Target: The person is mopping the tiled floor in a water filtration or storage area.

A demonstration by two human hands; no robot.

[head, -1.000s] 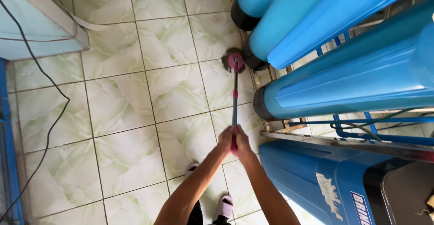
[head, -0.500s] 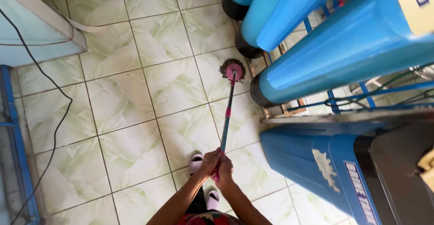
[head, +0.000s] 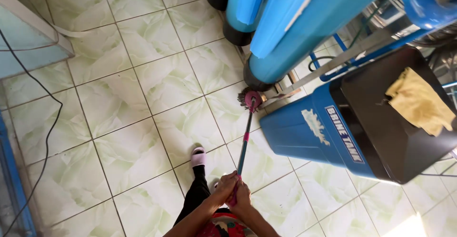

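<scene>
Both my hands grip the top of a broom's handle low in the view, my left hand (head: 223,188) beside my right hand (head: 243,196). The broom (head: 245,134) has a blue and pink stick. Its dark bristled head (head: 249,97) with a pink cap rests on the pale green tiled floor (head: 143,89), right by the base of a tall blue cylinder tank (head: 281,46). My foot in a white slipper (head: 198,156) stands just left of the stick.
A blue square tank (head: 319,132) with a black lid carrying a yellow cloth (head: 419,101) stands at right. More blue cylinders (head: 238,8) line the top. A black cable (head: 45,142) runs down the left. A light blue cabinet (head: 24,42) is top left.
The view has swung so the square tank and its black lid now show at right. The broom head stays on the floor by the cylinder bases, and my hands sit lower in view.
</scene>
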